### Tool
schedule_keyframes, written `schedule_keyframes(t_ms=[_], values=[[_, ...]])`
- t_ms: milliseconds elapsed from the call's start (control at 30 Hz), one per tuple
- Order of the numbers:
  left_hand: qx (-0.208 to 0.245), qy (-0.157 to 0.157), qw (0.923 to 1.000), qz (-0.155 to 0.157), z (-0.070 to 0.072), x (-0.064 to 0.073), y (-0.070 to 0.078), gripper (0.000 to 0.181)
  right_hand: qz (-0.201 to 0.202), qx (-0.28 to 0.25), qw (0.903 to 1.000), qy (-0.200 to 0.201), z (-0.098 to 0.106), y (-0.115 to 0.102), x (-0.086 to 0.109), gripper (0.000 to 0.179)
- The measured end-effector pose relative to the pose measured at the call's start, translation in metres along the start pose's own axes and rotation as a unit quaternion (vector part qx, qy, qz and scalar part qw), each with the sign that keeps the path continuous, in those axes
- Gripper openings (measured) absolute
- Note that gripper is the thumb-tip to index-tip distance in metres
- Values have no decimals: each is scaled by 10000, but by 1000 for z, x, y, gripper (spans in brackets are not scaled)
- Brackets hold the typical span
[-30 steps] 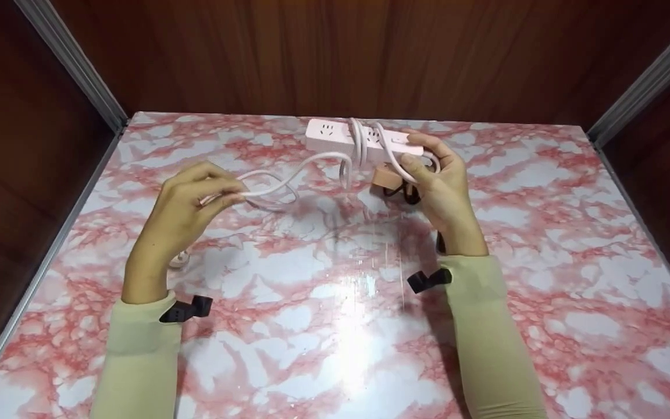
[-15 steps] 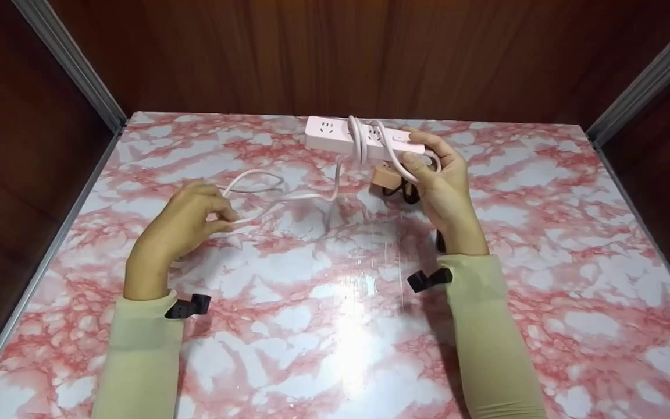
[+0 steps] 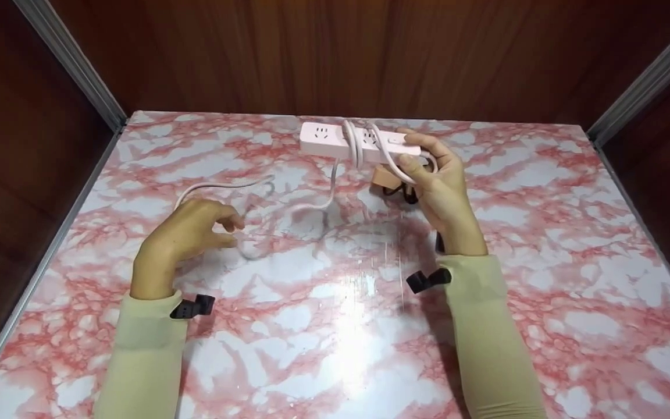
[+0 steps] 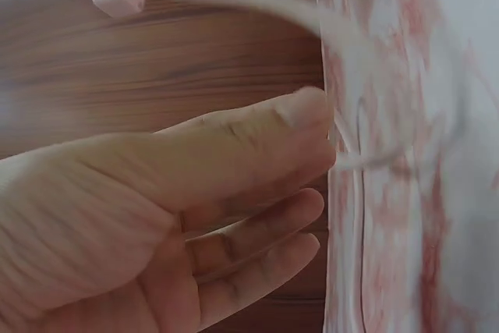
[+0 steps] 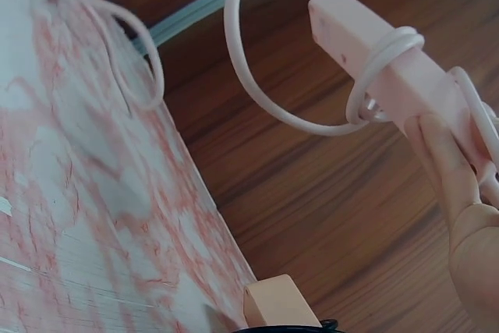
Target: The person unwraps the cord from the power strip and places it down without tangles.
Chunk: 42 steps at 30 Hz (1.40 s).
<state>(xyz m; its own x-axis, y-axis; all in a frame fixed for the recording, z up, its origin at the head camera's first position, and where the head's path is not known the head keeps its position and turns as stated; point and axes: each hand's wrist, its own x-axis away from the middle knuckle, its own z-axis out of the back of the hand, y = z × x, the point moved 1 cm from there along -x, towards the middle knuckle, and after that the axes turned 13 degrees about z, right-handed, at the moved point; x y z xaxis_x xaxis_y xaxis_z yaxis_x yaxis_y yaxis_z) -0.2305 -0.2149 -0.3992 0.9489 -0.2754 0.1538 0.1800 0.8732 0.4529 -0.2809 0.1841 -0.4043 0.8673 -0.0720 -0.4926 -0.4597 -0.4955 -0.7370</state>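
Note:
A pale pink power strip (image 3: pixel 326 139) hangs above the table, its cord (image 3: pixel 353 145) wound round its middle. My right hand (image 3: pixel 441 180) grips the strip's right end, thumb in front and fingers behind. The loose part of the cord drops from the strip and runs left towards my left hand (image 3: pixel 186 233). That hand's thumb and fingers are bent but stand apart in the head view, with the blurred cord close to the fingertips. In the left wrist view the cord (image 4: pixel 288 5) arcs past the thumb tip. The cord's plug end is hidden.
An orange-tan block (image 3: pixel 386 176) with a black cable (image 3: pixel 409 193) lies behind the right hand. Red-and-white marbled table (image 3: pixel 288 349) spreads below. Dark wood panels (image 3: pixel 335 58) with metal corner rails (image 3: pixel 73 64) close off the back and sides.
My left hand has come down and its fingers have parted from the cord. The cord's loose loops have sunk towards the table. My right hand keeps the power strip nearly in place.

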Motion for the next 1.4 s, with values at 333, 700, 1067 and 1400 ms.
schedule_keyframes(t_ms=[333,700,1067,1400], values=[[592,1083,9909,-539,-1,5,39,47,-81,-6,10000,53,0,0,0,29],[696,2222,9686,-878,-28,6,95,33,-73,70,9999,-5,-2,-1,1,27],[598,2530,9622,-808,-40,5,100,14,-113,71,9999,56,-5,-2,0,28],[593,2196,9709,-745,-39,2,98,20,31,-101,9999,26,-2,-4,0,29]])
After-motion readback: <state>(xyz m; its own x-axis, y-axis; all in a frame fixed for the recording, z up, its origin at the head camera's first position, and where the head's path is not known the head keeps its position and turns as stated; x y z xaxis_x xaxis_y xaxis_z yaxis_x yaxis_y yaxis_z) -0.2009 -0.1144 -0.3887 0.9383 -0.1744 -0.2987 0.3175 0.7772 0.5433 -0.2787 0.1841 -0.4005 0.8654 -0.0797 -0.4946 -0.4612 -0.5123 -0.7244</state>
